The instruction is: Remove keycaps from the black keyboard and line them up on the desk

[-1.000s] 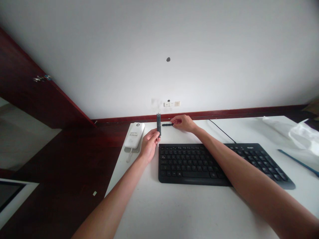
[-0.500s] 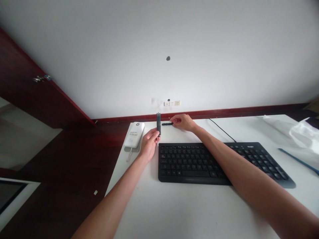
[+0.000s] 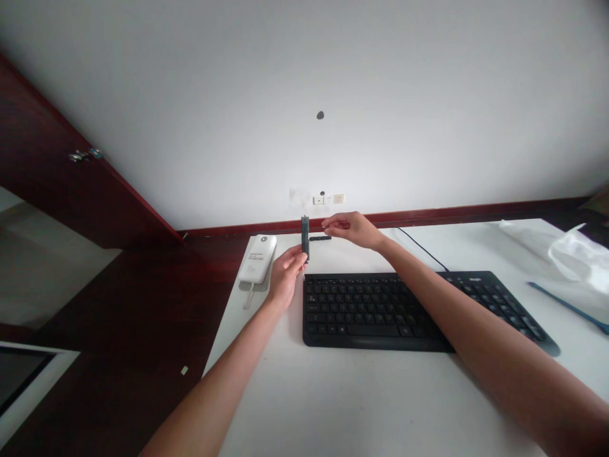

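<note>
My left hand (image 3: 287,271) is closed around the lower part of a narrow dark upright block (image 3: 305,238), at the back left of the white table. A thin cord or strap hangs below its grip. My right hand (image 3: 349,228) is a little to the right, raised over the table with its fingers slightly curled and a gap between thumb and forefinger; nothing shows in them. Just below its fingertips lies a short row of small black pieces (image 3: 320,238). The black keyboard (image 3: 361,311) is in front of both hands, partly covered by my right forearm.
A white power bank (image 3: 257,260) with a short cable lies at the table's left edge. On the right are a dark blue stick (image 3: 566,306) and white crumpled plastic (image 3: 573,254). The keyboard's cable (image 3: 421,247) runs toward the wall, which has sockets (image 3: 328,199).
My right hand has lifted slightly off the right end of the row of black pieces, which stays in place. The left hand still holds the dark block upright. The view has shifted a little.
</note>
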### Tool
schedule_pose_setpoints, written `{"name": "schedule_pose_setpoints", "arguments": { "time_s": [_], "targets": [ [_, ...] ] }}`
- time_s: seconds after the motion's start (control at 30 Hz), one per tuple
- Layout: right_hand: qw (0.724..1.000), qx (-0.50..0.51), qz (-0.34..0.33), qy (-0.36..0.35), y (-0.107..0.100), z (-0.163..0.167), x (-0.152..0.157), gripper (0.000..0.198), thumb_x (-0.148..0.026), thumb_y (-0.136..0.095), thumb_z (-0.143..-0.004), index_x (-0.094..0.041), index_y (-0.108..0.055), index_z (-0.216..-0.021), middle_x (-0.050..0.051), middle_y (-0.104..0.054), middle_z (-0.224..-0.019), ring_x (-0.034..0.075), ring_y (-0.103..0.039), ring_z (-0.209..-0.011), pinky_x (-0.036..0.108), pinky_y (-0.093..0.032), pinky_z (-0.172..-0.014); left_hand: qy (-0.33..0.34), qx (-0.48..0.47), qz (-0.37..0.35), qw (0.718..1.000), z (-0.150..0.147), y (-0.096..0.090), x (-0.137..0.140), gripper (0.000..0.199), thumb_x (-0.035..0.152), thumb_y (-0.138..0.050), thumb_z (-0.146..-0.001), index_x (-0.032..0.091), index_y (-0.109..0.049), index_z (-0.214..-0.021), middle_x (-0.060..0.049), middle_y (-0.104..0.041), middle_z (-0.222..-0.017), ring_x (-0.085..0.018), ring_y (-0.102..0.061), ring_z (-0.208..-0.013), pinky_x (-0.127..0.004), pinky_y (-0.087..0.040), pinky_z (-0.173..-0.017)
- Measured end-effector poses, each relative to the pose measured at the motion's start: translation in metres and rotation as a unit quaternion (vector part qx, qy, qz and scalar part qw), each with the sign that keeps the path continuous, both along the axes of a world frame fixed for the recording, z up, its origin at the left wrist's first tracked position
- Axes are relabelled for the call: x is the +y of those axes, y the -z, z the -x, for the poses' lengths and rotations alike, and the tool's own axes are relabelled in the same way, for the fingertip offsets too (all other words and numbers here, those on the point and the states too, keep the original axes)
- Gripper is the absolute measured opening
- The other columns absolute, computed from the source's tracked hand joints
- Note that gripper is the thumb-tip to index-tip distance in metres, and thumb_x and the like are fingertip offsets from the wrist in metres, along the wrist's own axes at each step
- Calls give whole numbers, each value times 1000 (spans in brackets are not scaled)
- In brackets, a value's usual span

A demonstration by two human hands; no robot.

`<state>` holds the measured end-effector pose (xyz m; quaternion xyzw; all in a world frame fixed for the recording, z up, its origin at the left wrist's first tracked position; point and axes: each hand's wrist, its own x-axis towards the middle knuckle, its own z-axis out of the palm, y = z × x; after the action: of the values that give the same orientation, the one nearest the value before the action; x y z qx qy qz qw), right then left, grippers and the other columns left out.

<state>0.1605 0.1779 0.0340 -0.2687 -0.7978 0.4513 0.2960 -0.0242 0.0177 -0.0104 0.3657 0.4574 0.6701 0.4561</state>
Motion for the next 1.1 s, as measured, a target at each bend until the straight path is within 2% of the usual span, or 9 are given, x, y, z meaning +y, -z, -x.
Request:
{"name": "schedule_pose_setpoints", "arguments": {
  "time_s": [0.1,0.17,0.3,0.43,0.53,0.67,0.77,0.9,1.1],
  "targets": [
    [988,-7,60,-142,-23,-9,-35,52,-49,-80,-80,-16,-74,-120,6,-76,-95,21,-69,-88,36,-55,-84,0,126,-41,991,-4,-5,-6,36,37,-79,-83,17,-74,-112,-7,-73,-104,-17,-65,-92,-28,-50,-84],
    [979,6,93,-180,-28,-17,-60,52,-48,-79,-82,-17,-71,-123,5,-74,-91,19,-67,-84,33,-53,-78,3,205,-72,976,-9,-11,-11,33,36,-77,-86,18,-74,-114,-7,-73,-102,-18,-65,-91,-30,-50,-85],
    [980,86,155,-91,-23,-34,-96,45,-46,-75,-87,-16,-68,-120,6,-73,-95,17,-65,-79,33,-54,-75,14,355,-128,926,-23,-28,-24,24,29,-72,-90,22,-74,-113,-5,-72,-101,-16,-62,-86,-29,-50,-80],
    [985,86,137,-54,-14,-53,-106,36,-43,-78,-85,-16,-69,-107,6,-72,-98,20,-67,-86,34,-55,-80,19,404,-147,903,-38,-37,-34,21,26,-72,-90,23,-71,-111,-4,-72,-106,-17,-65,-94,-30,-52,-84],
    [988,93,118,28,-6,-71,-101,35,-47,-76,-86,-18,-67,-104,5,-71,-90,20,-67,-81,35,-56,-76,-3,435,-142,889,-40,-33,-35,26,26,-70,-93,24,-68,-119,-6,-69,-114,-19,-65,-103,-32,-52,-86],
    [972,149,137,119,6,-89,-94,39,-52,-73,-88,-19,-63,-105,10,-72,-104,25,-70,-95,41,-60,-83,-10,493,-131,860,-31,-21,-28,19,22,-65,-95,24,-72,-112,-6,-67,-111,-21,-63,-110,-37,-51,-97],
    [978,139,101,115,12,-93,-94,36,-51,-71,-90,-19,-62,-104,9,-72,-101,25,-70,-92,44,-60,-86,27,521,-98,848,-25,-18,-22,16,22,-66,-94,25,-75,-106,-4,-68,-106,-20,-65,-105,-37,-51,-98],
    [992,90,21,85,8,-91,-102,28,-45,-67,-94,-20,-65,-107,8,-71,-106,25,-69,-95,41,-58,-87,87,552,-65,827,-22,-25,-14,12,26,-70,-92,26,-77,-102,-3,-71,-104,-20,-67,-101,-36,-52,-95],
    [998,43,-32,42,-3,-88,-116,21,-40,-62,-97,-22,-69,-106,6,-71,-108,23,-70,-99,37,-59,-90,132,605,-67,782,-24,-30,-5,11,31,-74,-90,26,-77,-99,-1,-72,-102,-21,-68,-97,-35,-53,-90]
  ]
}}
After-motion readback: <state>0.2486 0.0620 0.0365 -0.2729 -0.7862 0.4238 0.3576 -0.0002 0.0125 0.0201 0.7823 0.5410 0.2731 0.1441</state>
